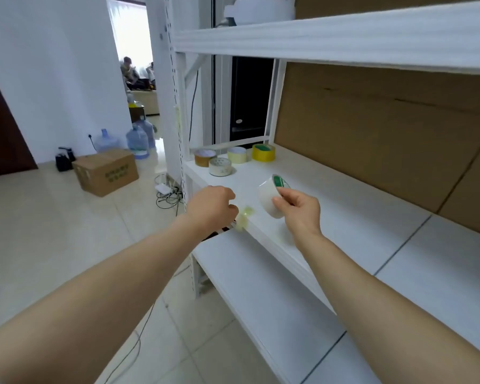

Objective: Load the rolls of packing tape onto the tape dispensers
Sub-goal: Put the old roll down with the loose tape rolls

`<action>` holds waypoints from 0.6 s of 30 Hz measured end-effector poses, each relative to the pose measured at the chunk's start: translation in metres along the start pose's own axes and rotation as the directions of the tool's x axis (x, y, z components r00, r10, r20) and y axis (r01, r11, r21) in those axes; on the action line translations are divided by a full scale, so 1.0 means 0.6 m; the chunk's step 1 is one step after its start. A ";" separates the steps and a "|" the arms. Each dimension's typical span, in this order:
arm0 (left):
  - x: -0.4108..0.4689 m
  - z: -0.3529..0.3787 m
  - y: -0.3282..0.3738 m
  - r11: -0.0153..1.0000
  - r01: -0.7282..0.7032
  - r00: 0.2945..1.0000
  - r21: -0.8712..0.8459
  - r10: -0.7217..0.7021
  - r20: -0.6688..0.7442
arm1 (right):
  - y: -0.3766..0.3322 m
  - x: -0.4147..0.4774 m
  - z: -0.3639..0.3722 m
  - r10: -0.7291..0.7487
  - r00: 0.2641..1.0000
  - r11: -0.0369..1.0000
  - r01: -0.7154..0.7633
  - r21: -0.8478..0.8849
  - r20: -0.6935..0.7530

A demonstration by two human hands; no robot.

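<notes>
Bright, even daylight. The window (130, 29) far beyond the left hand (211, 207) is blown out to white. Shadows on the shelf (358, 212) beside that hand are faint. Wide-angle distortion bends the frame edges; detail is soft throughout.

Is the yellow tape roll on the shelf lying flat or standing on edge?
Flat: the yellow tape roll has its opening facing up.

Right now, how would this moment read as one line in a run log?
right hand: holds white tape roll above shelf | left hand: curled at shelf edge, grip unclear | four spare rolls: at back
</notes>
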State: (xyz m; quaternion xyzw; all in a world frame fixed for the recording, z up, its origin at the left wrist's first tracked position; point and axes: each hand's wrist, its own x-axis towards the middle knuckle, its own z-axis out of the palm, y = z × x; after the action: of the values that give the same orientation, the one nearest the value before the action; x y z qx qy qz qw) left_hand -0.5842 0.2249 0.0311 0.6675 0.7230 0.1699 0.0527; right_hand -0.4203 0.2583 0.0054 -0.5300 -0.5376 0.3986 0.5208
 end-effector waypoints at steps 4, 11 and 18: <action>0.082 0.013 -0.054 1.000 0.003 0.999 0.027 -0.004 0.045 | 0.016 0.083 0.057 -0.036 0.999 0.998 0.037 -0.051 0.029; 0.292 0.016 -0.139 0.998 0.016 0.998 0.056 -0.019 0.052 | 0.069 0.297 0.169 -0.079 0.996 0.970 0.084 -0.227 0.034; 0.490 0.036 -0.188 0.989 -0.101 0.992 0.112 0.091 0.091 | 0.122 0.473 0.265 -0.083 0.989 0.812 0.139 -0.567 0.124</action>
State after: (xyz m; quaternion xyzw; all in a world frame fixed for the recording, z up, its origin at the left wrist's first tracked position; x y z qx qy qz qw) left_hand -0.7150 0.5122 0.0195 0.7103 0.6957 0.1009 0.0366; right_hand -0.5357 0.5665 -0.0498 -0.6107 -0.6863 0.2113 0.3339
